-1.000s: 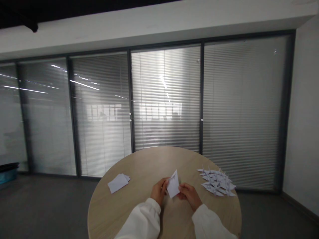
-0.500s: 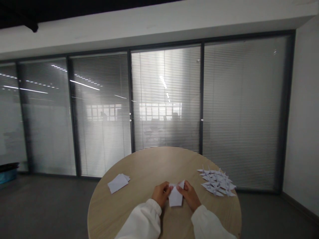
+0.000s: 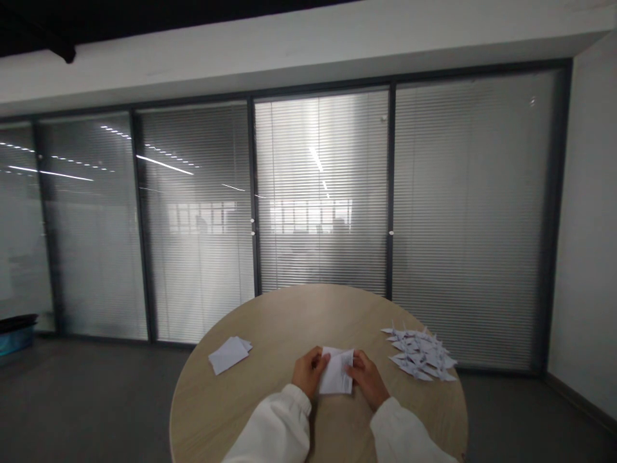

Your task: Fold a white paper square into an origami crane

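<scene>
A folded sheet of white paper point(image 3: 336, 374) is held between my two hands, low over the near middle of the table; faint printed lines show on its right part. My left hand point(image 3: 308, 372) pinches its left edge, thumb on top. On the right edge, my right hand point(image 3: 367, 376) grips it with the thumb near the printed part. The fingertips behind the paper are hidden. To the right lies a pile of folded white paper cranes point(image 3: 421, 354). Over on the left rests a small stack of white paper sheets point(image 3: 230, 355).
The round wooden table point(image 3: 318, 308) has its curved far edge near a glass partition with blinds point(image 3: 321, 193). A dark and blue object point(image 3: 17, 334) stands on the floor at the far left. A white wall point(image 3: 588, 238) is on the right.
The paper between my hands has been opened out from a narrower, pointed shape into a wider one, and its printed part now shows. The pile and the stack have stayed put.
</scene>
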`<state>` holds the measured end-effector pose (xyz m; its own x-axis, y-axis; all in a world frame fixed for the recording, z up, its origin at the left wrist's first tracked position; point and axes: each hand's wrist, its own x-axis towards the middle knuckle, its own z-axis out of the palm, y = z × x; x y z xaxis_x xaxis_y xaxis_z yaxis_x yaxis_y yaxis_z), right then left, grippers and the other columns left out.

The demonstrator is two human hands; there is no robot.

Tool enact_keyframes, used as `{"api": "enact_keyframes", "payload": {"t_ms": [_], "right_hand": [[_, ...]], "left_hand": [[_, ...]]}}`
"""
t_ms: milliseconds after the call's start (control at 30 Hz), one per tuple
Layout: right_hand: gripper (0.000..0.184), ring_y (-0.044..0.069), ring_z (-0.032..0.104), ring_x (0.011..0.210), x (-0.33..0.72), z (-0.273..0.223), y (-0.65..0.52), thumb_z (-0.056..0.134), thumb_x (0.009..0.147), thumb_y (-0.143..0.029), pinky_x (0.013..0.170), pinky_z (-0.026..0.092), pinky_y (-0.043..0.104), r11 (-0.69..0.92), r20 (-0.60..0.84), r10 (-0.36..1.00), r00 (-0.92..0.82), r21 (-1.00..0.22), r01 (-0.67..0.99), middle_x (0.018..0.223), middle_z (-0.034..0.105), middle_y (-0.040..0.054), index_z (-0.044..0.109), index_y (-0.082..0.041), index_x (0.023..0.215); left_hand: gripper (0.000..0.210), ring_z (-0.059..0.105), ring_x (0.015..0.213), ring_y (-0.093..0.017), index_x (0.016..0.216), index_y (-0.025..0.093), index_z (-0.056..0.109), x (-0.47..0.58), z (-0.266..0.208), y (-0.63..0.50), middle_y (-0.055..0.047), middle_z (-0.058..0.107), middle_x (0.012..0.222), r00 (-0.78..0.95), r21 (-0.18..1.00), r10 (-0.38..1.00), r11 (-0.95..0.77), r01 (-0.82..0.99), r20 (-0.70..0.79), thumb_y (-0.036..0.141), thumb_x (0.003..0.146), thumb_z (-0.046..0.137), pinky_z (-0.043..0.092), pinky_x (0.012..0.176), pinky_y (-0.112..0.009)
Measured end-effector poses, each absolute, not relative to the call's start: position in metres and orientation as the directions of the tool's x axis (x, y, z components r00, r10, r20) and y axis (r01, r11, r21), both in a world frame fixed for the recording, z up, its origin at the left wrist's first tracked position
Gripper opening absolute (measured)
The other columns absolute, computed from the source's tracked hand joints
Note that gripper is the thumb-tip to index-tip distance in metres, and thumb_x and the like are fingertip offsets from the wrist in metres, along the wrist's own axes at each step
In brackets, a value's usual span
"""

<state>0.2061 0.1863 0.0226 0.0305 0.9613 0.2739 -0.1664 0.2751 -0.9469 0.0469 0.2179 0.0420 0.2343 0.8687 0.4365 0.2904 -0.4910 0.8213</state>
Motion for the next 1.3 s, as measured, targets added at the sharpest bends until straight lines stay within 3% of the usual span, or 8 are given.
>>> {"api": "enact_keyframes", "payload": {"t_ms": [367, 633, 833, 1033, 1300], "right_hand": [[0.028, 0.02, 0.062, 0.063, 0.21, 0.021, 0.186, 0.068, 0.06, -0.037, 0.057, 0.049, 0.03, 0.334, 0.334, 0.942, 0.022, -0.935, -0.12, 0.066, 0.066, 0.0027, 0.06, -0.015, 0.076], [0.028, 0.018, 0.061, 0.06, 0.21, 0.022, 0.185, 0.07, 0.059, -0.035, 0.055, 0.048, 0.027, 0.335, 0.338, 0.941, 0.01, -0.928, -0.162, 0.062, 0.064, 0.0006, 0.063, -0.016, 0.079], [0.032, 0.019, 0.061, 0.058, 0.21, 0.024, 0.185, 0.069, 0.058, -0.04, 0.055, 0.049, 0.03, 0.29, 0.288, 0.957, 0.038, -0.946, -0.143, 0.062, 0.065, 0.0012, 0.062, -0.016, 0.079], [0.037, 0.022, 0.062, 0.069, 0.216, 0.024, 0.187, 0.066, 0.059, -0.045, 0.058, 0.049, 0.03, 0.299, 0.289, 0.949, 0.127, -0.951, -0.075, 0.073, 0.068, 0.0058, 0.062, -0.017, 0.081], [0.035, 0.017, 0.059, 0.06, 0.216, 0.022, 0.188, 0.063, 0.062, -0.043, 0.052, 0.046, 0.025, 0.321, 0.322, 0.94, 0.113, -0.947, 0.026, 0.063, 0.064, 0.0012, 0.063, -0.016, 0.084]], "left_hand": [[0.042, 0.039, 0.037, -0.008, 0.061, 0.015, 0.052, 0.049, 0.045, 0.22, 0.006, 0.046, 0.04, 0.137, 0.962, 0.953, -0.273, -0.015, 0.272, 0.056, 0.056, 0.06, 0.028, 0.039, -0.019], [0.042, 0.048, 0.039, -0.01, 0.059, 0.014, 0.052, 0.049, 0.039, 0.226, 0.002, 0.054, 0.043, 0.145, 0.963, 0.971, -0.153, -0.224, 0.188, 0.052, 0.05, 0.068, 0.037, 0.041, -0.021], [0.044, 0.053, 0.044, -0.013, 0.065, 0.013, 0.056, 0.048, 0.025, 0.238, -0.002, 0.061, 0.051, 0.176, 0.969, 0.969, -0.136, -0.204, 0.173, 0.051, 0.049, 0.07, 0.04, 0.043, -0.022], [0.046, 0.053, 0.043, -0.012, 0.067, 0.013, 0.055, 0.051, 0.024, 0.236, -0.001, 0.06, 0.051, 0.236, 0.985, 0.965, -0.08, -0.154, 0.115, 0.052, 0.048, 0.07, 0.038, 0.041, -0.021], [0.048, 0.05, 0.044, -0.011, 0.071, 0.008, 0.062, 0.052, 0.028, 0.232, -0.003, 0.059, 0.05, 0.274, 0.98, 0.947, -0.128, -0.155, 0.167, 0.052, 0.052, 0.068, 0.035, 0.043, -0.021]]}}
